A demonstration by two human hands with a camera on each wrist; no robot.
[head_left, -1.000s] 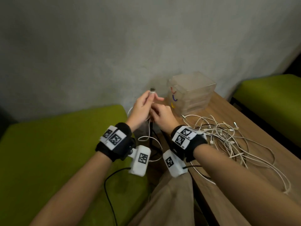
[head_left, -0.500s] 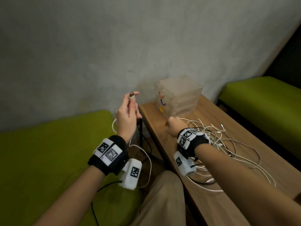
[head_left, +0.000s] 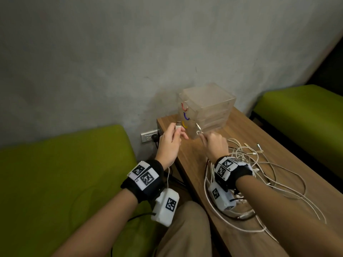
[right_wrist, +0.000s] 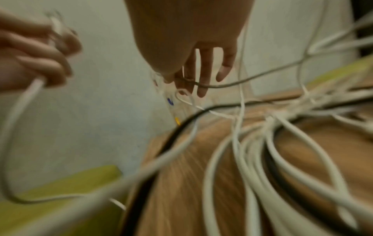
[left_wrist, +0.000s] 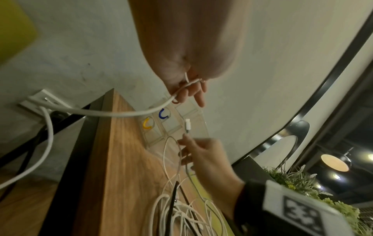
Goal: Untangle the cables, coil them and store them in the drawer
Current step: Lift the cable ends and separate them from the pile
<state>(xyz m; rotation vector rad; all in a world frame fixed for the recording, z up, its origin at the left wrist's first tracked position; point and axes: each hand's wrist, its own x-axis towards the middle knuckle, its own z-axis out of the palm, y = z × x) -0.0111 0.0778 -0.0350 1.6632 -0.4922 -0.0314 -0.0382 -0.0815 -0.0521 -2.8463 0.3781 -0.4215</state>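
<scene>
My left hand (head_left: 177,133) grips a white cable just below its USB plug (head_left: 178,125), held up over the table's left end; the same cable (left_wrist: 125,113) sags down past the table edge. My right hand (head_left: 202,135) pinches a thin white cable, whose small connector (left_wrist: 188,126) stands up in front of the clear drawer unit (head_left: 209,101). All of the unit's drawers, with red, blue (left_wrist: 162,114) and yellow (left_wrist: 147,124) handles, are closed. A tangle of white and black cables (head_left: 248,160) lies on the wooden table (head_left: 193,164) behind my right wrist. The right wrist view is blurred.
Green cushioned seats lie to the left (head_left: 55,173) and at the far right (head_left: 304,108). A wall socket (head_left: 148,136) with a black plug sits beside the table's left end. A grey wall stands right behind the drawer unit.
My left hand has carried the USB plug rightward, close to the drawer unit. My right hand has lifted off the table and now holds a thin cable's connector up.
</scene>
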